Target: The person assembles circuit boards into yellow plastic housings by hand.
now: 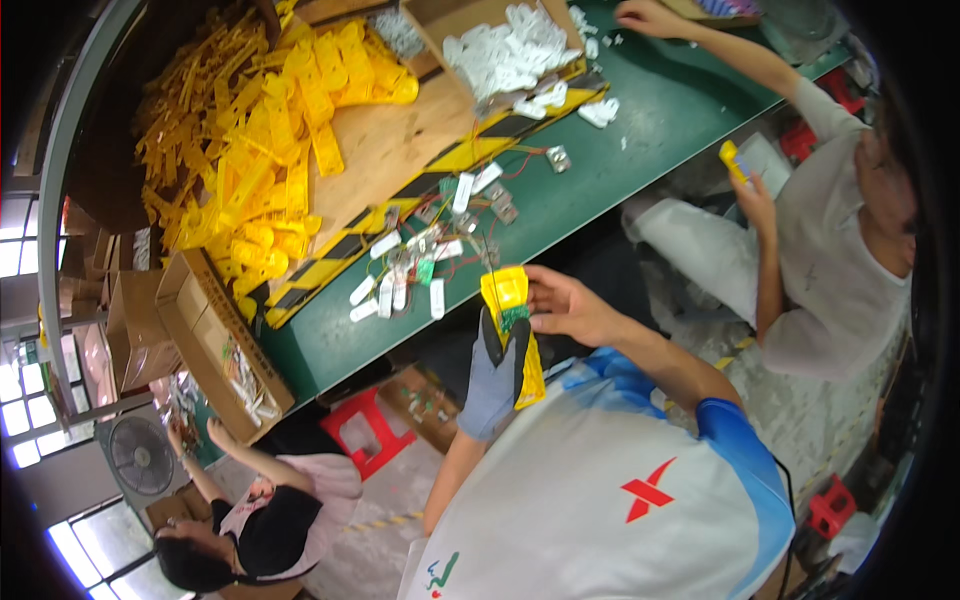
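Note:
My left hand (486, 385), in a grey-blue glove with black fingertips, grips a long yellow plastic casing (507, 288) in front of my chest, near the table edge. A small green circuit board (514, 317) lies in the casing's hollow. My bare right hand (572, 308) is closed on the casing's right edge, its thumb beside the board. What its fingertips press on is partly hidden. Just past the casing, a cluster of wired parts with white plastic pieces (437, 298), metal pieces and thin wires lies on the green table (340, 365).
Yellow casings (300, 90) form a large heap at the far left, behind a yellow-black striped edge (440, 165). A cardboard box (425, 20) holds white parts; another box (200, 320) stands at left. One co-worker (830, 230) sits at right, another (270, 500) at lower left. Red stools (365, 435) stand around.

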`<state>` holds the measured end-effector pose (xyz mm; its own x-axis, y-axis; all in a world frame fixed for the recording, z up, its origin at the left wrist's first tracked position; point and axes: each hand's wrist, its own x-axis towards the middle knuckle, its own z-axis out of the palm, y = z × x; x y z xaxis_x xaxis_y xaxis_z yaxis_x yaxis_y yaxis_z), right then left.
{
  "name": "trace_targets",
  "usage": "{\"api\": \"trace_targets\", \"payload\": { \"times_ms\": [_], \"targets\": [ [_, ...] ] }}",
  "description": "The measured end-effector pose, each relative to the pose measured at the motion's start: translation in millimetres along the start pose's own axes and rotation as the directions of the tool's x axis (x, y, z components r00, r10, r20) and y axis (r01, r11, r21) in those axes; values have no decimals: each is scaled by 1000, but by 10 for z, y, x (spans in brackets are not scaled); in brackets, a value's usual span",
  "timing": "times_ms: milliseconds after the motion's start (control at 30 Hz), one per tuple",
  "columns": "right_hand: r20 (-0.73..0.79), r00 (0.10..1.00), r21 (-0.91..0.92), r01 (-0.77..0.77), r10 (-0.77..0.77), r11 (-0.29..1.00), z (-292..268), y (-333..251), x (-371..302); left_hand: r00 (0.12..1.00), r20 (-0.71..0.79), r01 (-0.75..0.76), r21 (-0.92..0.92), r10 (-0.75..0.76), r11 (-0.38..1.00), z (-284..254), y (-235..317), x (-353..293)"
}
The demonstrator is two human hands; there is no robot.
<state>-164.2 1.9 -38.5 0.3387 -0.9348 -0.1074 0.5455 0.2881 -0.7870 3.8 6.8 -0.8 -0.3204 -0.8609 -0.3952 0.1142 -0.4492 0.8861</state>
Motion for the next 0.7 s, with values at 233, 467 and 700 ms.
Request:
{"api": "trace_targets", "payload": {
  "times_ms": [233, 467, 700],
  "targets": [
    [91, 991, -273, -73, 101, 959, -215, -419, 120, 997, 16, 76, -105, -75, 992, 160, 225, 14],
    [-287, 758, -901, -6, -586, 434, -1073, -1150, 724, 998, -69, 1, -77, -7, 997, -247, -221, -68],
    [23, 782, -973, -126, -623, -194, -1602, -1392, 1261, 997, -70, -36, -202, 22, 979, -91, -143, -267]
  ]
}}
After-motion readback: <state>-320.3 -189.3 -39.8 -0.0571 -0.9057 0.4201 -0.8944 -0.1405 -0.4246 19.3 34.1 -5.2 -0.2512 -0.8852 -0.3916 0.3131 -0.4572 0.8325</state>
